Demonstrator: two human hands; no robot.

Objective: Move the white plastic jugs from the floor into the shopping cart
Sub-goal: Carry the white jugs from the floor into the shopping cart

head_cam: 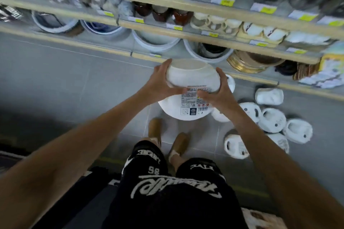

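A white plastic jug [189,82] with a printed label hangs in the air at the middle of the view, its wide base toward me. My left hand [163,83] grips its left side and my right hand [217,91] grips its right side. Several more white jugs [271,120] lie in a loose pile on the grey floor to the right, one [269,96] nearer the shelf and one [235,147] nearer my feet. No shopping cart shows clearly in this view.
Store shelves [186,36] with bowls, cups and plates run across the top, close behind the held jug. My feet in tan shoes [167,135] stand on the grey tile floor [74,83]. A dark shape [11,158] sits at the lower left edge.
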